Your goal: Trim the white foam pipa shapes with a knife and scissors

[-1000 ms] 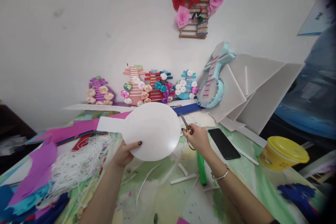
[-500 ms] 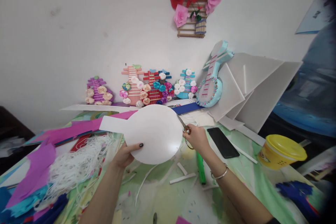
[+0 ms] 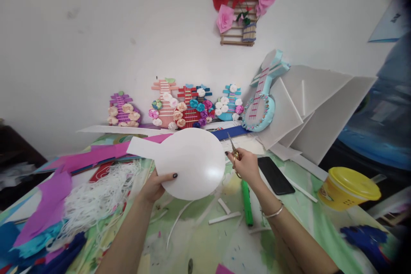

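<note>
My left hand (image 3: 158,185) grips the lower left edge of a white board cutout (image 3: 192,160), thumb on top and the other fingers hidden beneath. The cutout has a round body and a straight neck pointing left. Just right of its rim, my right hand (image 3: 246,165) is closed around gold-handled scissors (image 3: 235,153), their blades pointing up and away from the board. A small gap separates the scissors from the cutout. Below the hands, white offcuts (image 3: 224,218) and a green box cutter (image 3: 247,203) lie on the patterned tablecloth (image 3: 192,244).
A black phone (image 3: 276,175) and a yellow lidded tub (image 3: 349,188) stand to the right. Tangled white string (image 3: 96,197) and magenta paper (image 3: 48,205) cover the left side. Flower-decorated model instruments (image 3: 189,107) and white boards (image 3: 308,107) line the wall.
The scissors have come away from the cutout's right rim, moving slightly right with my right hand. My left hand keeps its hold on the board. The view has shifted a little.
</note>
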### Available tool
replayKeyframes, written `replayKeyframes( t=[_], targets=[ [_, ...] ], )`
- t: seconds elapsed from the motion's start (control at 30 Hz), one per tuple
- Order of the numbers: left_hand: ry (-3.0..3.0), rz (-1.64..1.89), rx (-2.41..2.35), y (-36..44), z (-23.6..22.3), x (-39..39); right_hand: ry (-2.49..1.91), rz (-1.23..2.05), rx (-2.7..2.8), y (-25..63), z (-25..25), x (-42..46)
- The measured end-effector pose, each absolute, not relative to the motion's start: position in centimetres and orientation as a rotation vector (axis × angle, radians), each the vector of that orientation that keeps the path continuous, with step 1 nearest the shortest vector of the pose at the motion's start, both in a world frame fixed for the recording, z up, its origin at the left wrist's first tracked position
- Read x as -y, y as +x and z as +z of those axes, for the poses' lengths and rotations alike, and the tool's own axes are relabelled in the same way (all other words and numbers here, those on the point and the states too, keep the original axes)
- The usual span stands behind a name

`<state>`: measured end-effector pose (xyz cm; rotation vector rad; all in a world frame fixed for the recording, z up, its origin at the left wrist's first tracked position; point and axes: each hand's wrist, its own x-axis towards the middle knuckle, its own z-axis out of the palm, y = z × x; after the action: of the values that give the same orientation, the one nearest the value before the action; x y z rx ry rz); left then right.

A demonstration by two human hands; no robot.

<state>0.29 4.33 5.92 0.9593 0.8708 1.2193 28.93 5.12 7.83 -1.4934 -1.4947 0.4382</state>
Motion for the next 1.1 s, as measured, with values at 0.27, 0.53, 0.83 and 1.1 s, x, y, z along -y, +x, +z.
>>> replayKeyframes(
  t=[0.27,0.53,0.83,1.1],
  targets=[
    [0.903,1.287,-0.889,0.3,5.5,-5.1,-1.204,0.974,1.427,28.6,7.5,-5.2],
    [0.853,1.397,-0.993,0.7,5.4,-5.6,-1.147,1.066,1.409,28.4,7.2,-5.5],
    [0.843,1.499,-0.986,1.2,5.5,-5.8,-1.207,1.039,1.398,27.4,7.0,-5.1],
    [0.810,1.563,-0.970,1.7,5.7,-5.7,-1.155,1.179,1.294,25.6,5.7,-4.9]
  ],
)
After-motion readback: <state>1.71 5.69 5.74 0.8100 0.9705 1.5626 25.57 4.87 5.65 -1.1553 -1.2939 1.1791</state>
